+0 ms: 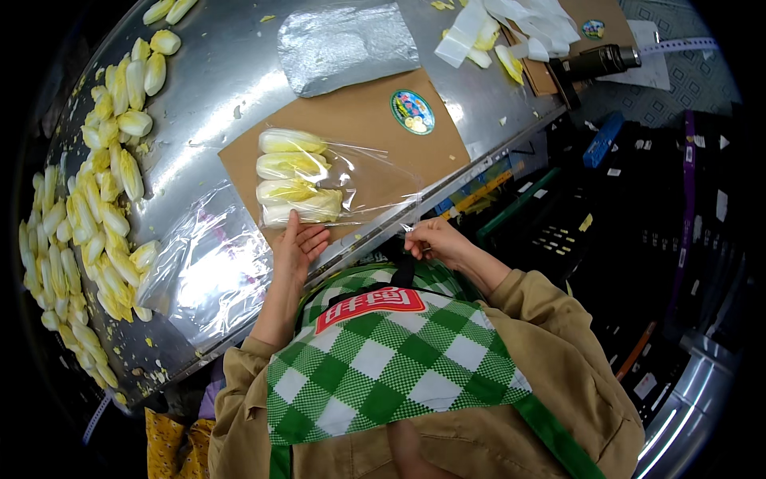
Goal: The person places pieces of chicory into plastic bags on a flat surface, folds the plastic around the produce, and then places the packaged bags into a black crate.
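A clear plastic bag (pixel 377 185) lies on a sheet of brown cardboard (pixel 353 117), with several small yellow-white Chinese cabbages (pixel 293 164) side by side at its left end. My left hand (pixel 299 242) is at the nearest cabbage, fingers apart and palm partly turned up, its thumb against the bag. At the table's front edge, my right hand (pixel 440 240) pinches the near right corner of the bag's loose end. An oval coloured label (pixel 412 112) sits on the cardboard beyond the bag.
Loose small cabbages (pixel 102 209) spread along the left of the metal table (pixel 197 102). Clear plastic bags (pixel 215 263) lie left of the cardboard, a silvery sheet (pixel 347 48) behind it. White strips (pixel 526 24) and a black cylindrical tool (pixel 595 63) are far right. Dark crates (pixel 628 197) stand below.
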`<state>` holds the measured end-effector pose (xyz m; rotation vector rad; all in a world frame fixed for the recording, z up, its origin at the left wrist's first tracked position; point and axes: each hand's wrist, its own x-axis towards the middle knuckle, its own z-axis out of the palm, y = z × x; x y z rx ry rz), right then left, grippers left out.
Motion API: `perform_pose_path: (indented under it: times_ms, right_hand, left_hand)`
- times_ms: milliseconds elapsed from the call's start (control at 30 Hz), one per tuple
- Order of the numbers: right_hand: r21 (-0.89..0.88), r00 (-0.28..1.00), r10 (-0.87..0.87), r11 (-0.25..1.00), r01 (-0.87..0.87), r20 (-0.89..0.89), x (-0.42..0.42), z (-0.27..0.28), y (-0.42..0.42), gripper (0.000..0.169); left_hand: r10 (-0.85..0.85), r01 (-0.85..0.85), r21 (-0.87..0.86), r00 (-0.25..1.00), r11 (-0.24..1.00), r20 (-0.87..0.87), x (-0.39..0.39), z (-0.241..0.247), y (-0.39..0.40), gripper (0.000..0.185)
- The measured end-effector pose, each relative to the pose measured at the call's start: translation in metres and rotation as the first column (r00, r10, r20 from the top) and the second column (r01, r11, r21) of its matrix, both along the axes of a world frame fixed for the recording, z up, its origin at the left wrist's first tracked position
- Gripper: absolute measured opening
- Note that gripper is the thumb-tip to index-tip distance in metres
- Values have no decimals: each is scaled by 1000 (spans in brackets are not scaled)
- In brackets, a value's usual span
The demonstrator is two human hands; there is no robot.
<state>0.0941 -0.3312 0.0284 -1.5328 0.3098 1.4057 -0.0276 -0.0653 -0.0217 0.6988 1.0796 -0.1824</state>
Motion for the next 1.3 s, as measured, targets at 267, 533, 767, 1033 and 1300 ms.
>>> perform_pose_path:
  times_ms: [267,533,767,1033,1300]
  right_hand:
    - [-82,991,-114,989,120,70,-22,-7,6,23]
    - [-537,757,423,836,-115,497,-36,-44,-53,33]
    - [-808,428,851,6,-589,-305,-107,-53,-249,37]
    - [-190,427,887,456,-870,173,-15,32,-62,36]
    - [-236,675,403,914,-330,618,61,19,82,39]
  left_hand:
    - [-14,33,290,998,956,-67,0,-8,3,37]
    - [-23,-31,435,993,900,118,0,-13,15,29]
    - [-114,56,572,991,819,66,7,-6,86,27]
    - [-308,321,453,946,832,-105,-31,5,58,50]
    - [-228,190,359,971,914,67,-49,3,23,25]
